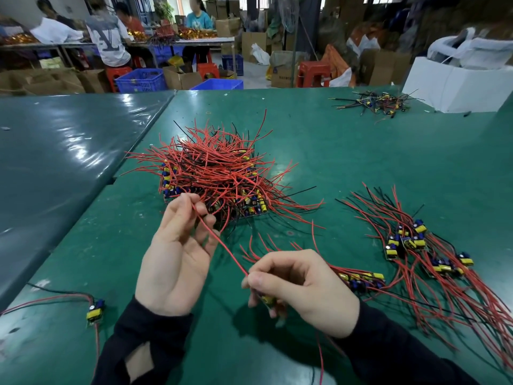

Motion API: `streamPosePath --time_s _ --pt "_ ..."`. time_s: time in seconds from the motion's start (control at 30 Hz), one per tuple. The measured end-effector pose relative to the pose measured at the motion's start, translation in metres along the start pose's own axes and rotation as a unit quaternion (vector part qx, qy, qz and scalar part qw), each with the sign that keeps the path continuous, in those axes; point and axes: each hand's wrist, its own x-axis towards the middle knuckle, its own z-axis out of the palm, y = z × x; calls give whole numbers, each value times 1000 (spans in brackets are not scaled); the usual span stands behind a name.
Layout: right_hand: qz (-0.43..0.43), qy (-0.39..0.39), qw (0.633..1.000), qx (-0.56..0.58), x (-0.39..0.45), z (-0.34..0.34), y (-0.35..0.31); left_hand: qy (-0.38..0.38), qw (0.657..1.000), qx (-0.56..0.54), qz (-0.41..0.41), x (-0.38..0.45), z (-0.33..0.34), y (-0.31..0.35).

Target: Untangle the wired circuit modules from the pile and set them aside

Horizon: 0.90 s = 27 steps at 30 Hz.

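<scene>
Head view: tangled pile (pixel 213 173) of red-wired circuit modules sits mid-table on green mat (pixel 347 151). Left hand (pixel 177 251) raised, palm up, fingers loosely pinching a red wire (pixel 219 240) near pile's front edge. Right hand (pixel 299 290) grips a module (pixel 268 300) and that wire's lower end. Sorted modules (pixel 424 254) lie at right.

We see bare green mat (pixel 347 151) open between tangled wire pile (pixel 216 173) and sorted modules (pixel 416 251), lone module (pixel 95 311) lying near left.
</scene>
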Motion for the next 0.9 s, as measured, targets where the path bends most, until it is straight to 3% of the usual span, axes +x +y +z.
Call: streamPosePath --time_s 0.13,0.2,0.3,0.37,0.6,0.9 --pt "-14 22 997 73 3 -5 0 -33 999 -5 24 -2 5 3" --pt "-35 70 994 81 5 -8 -2 -78 993 86 15 -8 11 -3" --pt "-37 132 987 82 6 -12 -2 -143 955 260 14 -20 19 -22" --pt "-23 145 987 64 6 -11 0 -155 936 315 32 -24 19 -30" --pt "24 130 987 91 6 -10 -7 -57 970 234 25 -13 13 -21" --pt "144 69 980 118 4 -16 -8 -84 973 217 -4 -17 15 -26"
